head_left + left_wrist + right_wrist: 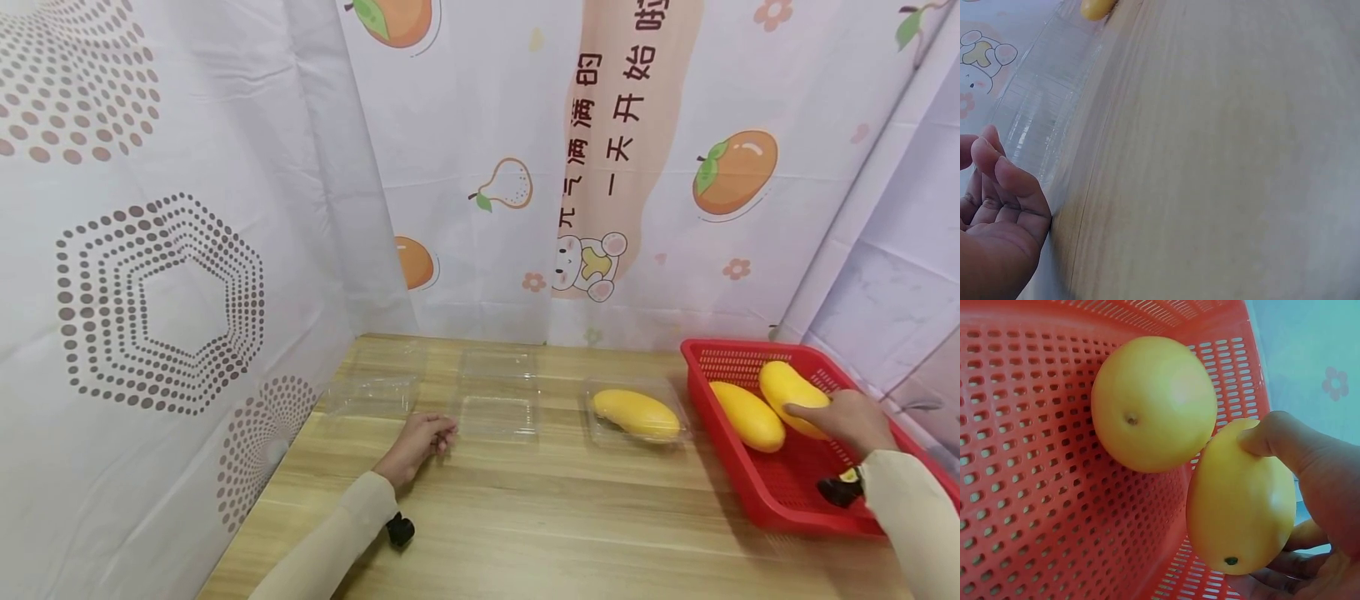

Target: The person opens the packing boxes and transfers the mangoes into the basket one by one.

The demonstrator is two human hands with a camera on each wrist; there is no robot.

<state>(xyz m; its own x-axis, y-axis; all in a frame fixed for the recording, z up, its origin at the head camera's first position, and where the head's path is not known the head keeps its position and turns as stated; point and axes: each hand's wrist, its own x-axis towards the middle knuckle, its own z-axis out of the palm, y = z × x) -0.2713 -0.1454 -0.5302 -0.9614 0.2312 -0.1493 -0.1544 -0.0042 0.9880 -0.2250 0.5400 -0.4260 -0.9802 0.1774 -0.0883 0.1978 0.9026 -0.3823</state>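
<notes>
At the right, my right hand (858, 421) grips a yellow mango (791, 396) inside the red basket (727, 467). In the right wrist view its thumb presses one side of that mango (1241, 500) and the fingers curl under the other. A second mango (1154, 403) lies beside it in the basket. My left hand (418, 446) rests on the table with loosely curled fingers and holds nothing. It is beside a clear plastic box (497, 414) with its lid raised. Another yellow mango (636, 414) sits in a clear box (596, 429) left of the basket.
A further clear plastic box (371, 398) stands lid up at the back left of the wooden table (510, 533). Printed curtains (465, 275) hang behind and at the left of the table. The basket's raised rim surrounds the right hand.
</notes>
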